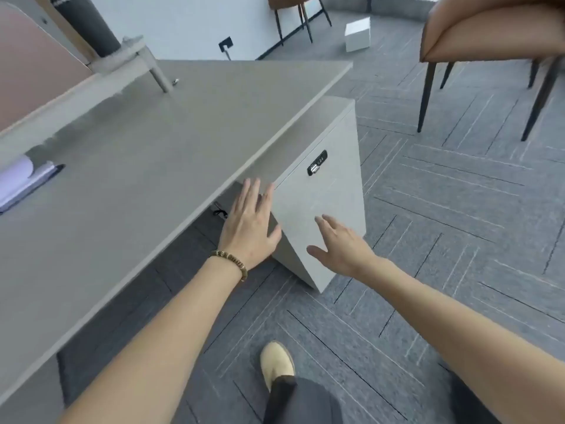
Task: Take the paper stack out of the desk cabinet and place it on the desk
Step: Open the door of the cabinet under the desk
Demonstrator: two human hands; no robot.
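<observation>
The grey desk [146, 142] runs long across the left of the room, and tucked under its far end stands the pale desk cabinet [321, 191], its door shut and a small black combination lock [317, 163] set near the door's top edge. Whatever paper stack it holds is hidden behind that door. On the desk's left edge lies a clipboard with pale papers [21, 182] (whether these matter here I cannot tell), and farther back a grey monitor stand [134, 61] sits on the top. A tan leather chair [489, 29] with dark legs stands well apart on the patterned grey carpet, and a white box [357, 34] rests on the floor near the back wall. The person leans in with both bare arms stretched out. The left hand [249, 228], a beaded bracelet [230, 262] at its wrist, is spread flat with fingers wide at the cabinet's left front edge, just under the desk lip. The right hand [341, 244] hovers open, fingers loosely splayed, before the door's lower part, holding nothing. A tan shoe [276, 362] shows below.
</observation>
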